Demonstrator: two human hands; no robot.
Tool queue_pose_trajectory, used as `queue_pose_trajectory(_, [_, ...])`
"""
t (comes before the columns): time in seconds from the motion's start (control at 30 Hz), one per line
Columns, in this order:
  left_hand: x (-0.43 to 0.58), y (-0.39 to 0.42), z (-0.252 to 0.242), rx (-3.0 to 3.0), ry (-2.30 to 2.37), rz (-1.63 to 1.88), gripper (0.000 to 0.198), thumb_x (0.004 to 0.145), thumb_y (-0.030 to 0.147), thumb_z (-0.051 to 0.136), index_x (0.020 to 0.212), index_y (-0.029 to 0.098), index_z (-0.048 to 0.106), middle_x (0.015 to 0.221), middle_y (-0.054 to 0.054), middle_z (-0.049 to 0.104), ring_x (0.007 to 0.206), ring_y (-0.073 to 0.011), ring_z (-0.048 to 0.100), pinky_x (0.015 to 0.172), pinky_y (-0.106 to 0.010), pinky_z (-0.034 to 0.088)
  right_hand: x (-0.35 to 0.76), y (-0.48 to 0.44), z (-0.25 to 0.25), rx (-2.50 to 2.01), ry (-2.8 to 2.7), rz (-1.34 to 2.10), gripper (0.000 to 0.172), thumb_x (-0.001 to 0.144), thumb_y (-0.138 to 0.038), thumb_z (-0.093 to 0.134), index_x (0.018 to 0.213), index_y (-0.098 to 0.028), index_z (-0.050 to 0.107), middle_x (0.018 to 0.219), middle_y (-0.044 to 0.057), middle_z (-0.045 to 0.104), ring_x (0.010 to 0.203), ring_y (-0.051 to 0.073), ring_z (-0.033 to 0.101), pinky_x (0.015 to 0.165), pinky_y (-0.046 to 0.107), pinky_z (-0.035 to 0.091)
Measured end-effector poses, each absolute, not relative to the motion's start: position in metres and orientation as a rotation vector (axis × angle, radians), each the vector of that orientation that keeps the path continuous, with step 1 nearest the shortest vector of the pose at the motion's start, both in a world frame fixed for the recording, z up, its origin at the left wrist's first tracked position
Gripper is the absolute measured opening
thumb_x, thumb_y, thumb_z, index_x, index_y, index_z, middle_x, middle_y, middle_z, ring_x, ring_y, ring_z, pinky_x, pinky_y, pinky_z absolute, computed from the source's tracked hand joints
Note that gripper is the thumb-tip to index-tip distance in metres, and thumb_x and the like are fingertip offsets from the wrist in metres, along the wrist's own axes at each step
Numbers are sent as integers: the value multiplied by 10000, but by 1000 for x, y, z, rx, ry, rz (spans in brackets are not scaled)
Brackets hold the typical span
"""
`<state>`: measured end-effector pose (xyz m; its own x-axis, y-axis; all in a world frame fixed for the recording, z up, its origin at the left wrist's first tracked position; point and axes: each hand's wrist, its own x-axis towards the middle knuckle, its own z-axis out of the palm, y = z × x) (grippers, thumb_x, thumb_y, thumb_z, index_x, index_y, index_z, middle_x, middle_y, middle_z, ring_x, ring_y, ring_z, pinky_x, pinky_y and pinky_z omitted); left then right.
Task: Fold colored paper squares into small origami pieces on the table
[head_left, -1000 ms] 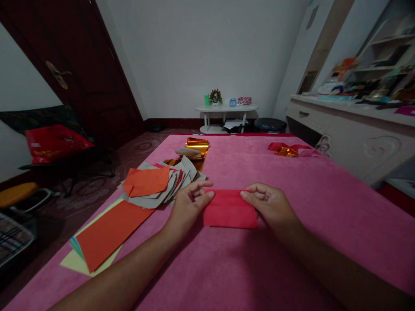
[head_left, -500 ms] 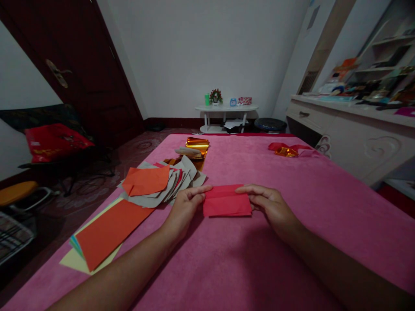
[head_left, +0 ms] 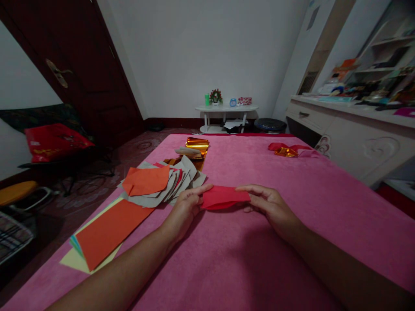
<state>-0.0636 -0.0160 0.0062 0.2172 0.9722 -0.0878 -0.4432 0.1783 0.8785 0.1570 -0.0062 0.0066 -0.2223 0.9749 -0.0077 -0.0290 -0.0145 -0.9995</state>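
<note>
A folded piece of red paper (head_left: 225, 197) is held between both hands over the pink cloth (head_left: 207, 263). My left hand (head_left: 188, 205) pinches its left end, and my right hand (head_left: 264, 201) grips the right end. The lower edge of the paper bows open a little, showing layers. To the left of my left hand lies a loose pile of grey paper pieces (head_left: 189, 175), with a crumpled orange sheet (head_left: 147, 180) on top. Nearer to me is a stack of coloured paper, an orange sheet (head_left: 113, 231) uppermost and pale yellow (head_left: 76, 260) beneath.
Shiny gold foil (head_left: 197, 146) sits behind the grey pile. Crumpled red and gold scraps (head_left: 285, 150) lie at the far right of the cloth. A white cabinet (head_left: 353, 134) borders the right side; a chair with a red bag (head_left: 56, 142) stands left.
The red paper has tilted, so its front face looks shorter and its lower edge now gapes. The fingers of both hands shifted slightly at its ends.
</note>
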Motion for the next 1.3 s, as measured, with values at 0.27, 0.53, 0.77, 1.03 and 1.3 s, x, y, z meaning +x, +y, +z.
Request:
queue_pose_trajectory(0.27, [-65, -16, 3, 982, 1013, 1132, 623, 652, 194, 728, 1249, 131, 566, 755, -16, 676, 624, -89, 589, 651, -225, 440, 154, -9, 10, -1032, -1311, 1401, 294, 696, -297, 703, 970, -191, 700, 1007, 71, 690, 864, 192, 653, 774, 321, 518])
queue_pose_trajectory(0.53, [-62, -18, 7, 1131, 1038, 1171, 380, 647, 214, 746, 1015, 131, 702, 863, -64, 702, 719, -136, 618, 687, -251, 470, 151, -4, 4, -1049, -1470, 1191, 221, 663, -372, 731, 783, -186, 724, 920, 66, 684, 872, 205, 638, 754, 315, 520])
queue_pose_trajectory(0.77, [-64, -14, 4, 1446, 1208, 1311, 404, 651, 208, 739, 1046, 177, 664, 762, -4, 627, 642, -105, 549, 611, -223, 434, 153, -9, 7, -1146, -1430, 1022, 283, 792, -431, 617, 653, -192, 679, 698, 32, 648, 698, 197, 602, 633, 299, 501])
queue_pose_trajectory(1.03, [-59, -27, 11, 1184, 1022, 918, 553, 807, 633, 459, 664, 122, 614, 539, -45, 599, 392, -97, 504, 410, -203, 345, 153, -13, 17, -956, -1516, 614, 166, 818, -232, 590, 882, -253, 741, 1019, 53, 682, 979, 214, 615, 862, 347, 492])
queue_pose_trajectory(1.3, [-60, -25, 17, 801, 758, 1007, 411, 789, 494, 612, 952, 124, 686, 822, -118, 716, 673, -184, 665, 644, -279, 510, 151, -25, 16, -612, -2013, 608, 242, 840, -211, 561, 984, -318, 725, 1200, 51, 605, 1090, 218, 571, 913, 383, 468])
